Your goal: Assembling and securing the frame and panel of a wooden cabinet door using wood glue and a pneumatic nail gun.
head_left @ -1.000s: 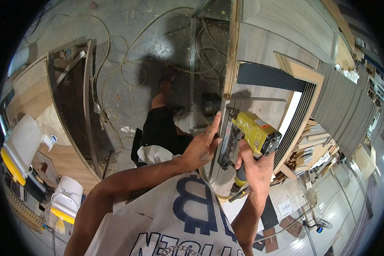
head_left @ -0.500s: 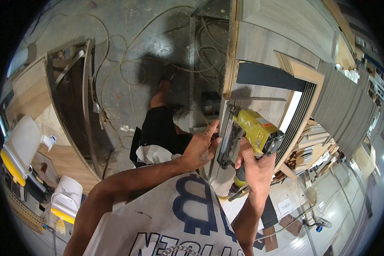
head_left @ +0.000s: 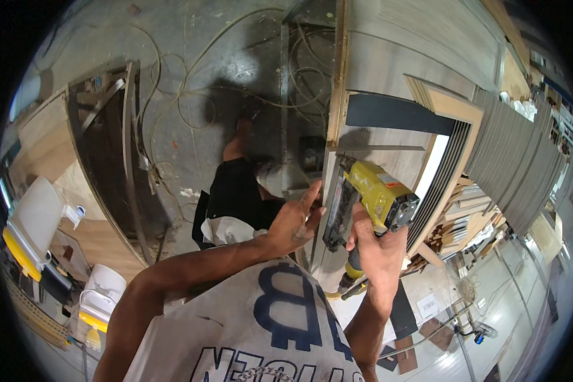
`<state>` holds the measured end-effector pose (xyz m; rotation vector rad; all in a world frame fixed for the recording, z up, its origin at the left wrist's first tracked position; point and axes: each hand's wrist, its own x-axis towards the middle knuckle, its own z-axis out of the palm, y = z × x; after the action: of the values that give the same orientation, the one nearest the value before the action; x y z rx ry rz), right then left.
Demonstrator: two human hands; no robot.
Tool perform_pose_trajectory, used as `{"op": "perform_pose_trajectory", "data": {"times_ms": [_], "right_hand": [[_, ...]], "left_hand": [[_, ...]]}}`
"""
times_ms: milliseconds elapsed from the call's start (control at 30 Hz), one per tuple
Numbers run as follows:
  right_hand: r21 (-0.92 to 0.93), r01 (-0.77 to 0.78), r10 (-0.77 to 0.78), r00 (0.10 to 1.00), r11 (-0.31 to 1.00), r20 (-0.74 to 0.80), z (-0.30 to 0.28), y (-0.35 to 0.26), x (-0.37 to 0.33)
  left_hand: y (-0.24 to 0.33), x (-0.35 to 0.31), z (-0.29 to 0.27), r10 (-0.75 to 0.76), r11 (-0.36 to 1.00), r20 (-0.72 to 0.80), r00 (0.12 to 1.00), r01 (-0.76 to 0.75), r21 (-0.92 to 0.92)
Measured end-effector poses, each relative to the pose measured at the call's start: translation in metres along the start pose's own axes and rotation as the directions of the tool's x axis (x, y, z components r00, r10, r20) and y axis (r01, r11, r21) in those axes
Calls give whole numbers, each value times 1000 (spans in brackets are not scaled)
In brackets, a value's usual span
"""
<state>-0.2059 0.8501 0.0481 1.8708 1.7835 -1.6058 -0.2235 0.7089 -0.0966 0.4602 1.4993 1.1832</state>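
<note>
My right hand (head_left: pixel 381 251) is wrapped round the grip of a yellow-green pneumatic nail gun (head_left: pixel 377 192). The gun's black nose and magazine (head_left: pixel 339 213) lie over the near end of a light wood-grain panel (head_left: pixel 388 172). An air hose fitting shows below the handle. At the panel's left edge, my left hand (head_left: pixel 294 224) has its index finger stretched out and its thumb apart, the fingertips against the edge strip. Nothing shows within the left hand. The nail gun hides part of the panel under it.
A mitred wooden frame corner (head_left: pixel 449 105) lies on the panel, by a dark strip (head_left: pixel 398 114). Grey slats (head_left: pixel 516 159) are stacked to the right. Air hose (head_left: pixel 188 79) coils over the floor. White bins (head_left: pixel 102 286) with yellow trim stand at left.
The view has shifted slightly. My right hand and the nail gun keep about the same place on the panel, and my left hand stays at its edge.
</note>
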Motion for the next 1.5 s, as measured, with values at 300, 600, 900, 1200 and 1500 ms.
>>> {"op": "perform_pose_trajectory", "data": {"times_ms": [300,600,900,1200,1500], "right_hand": [[234,-12,37,994,972,-105,-37,23,-8],[343,73,26,961,936,-274,-81,29,3],[410,-22,157,941,912,-300,-121,27,64],[412,-19,160,937,911,-310,-123,28,75],[392,-50,164,951,919,-261,-125,26,75]], "left_hand": [[33,21,0,137,982,-56,989,-129,139],[92,26,-17,353,775,79,932,-339,533],[99,162,52,465,613,282,839,-535,582],[94,170,56,448,677,251,858,-509,532],[94,170,55,473,677,245,847,-527,514]]}}
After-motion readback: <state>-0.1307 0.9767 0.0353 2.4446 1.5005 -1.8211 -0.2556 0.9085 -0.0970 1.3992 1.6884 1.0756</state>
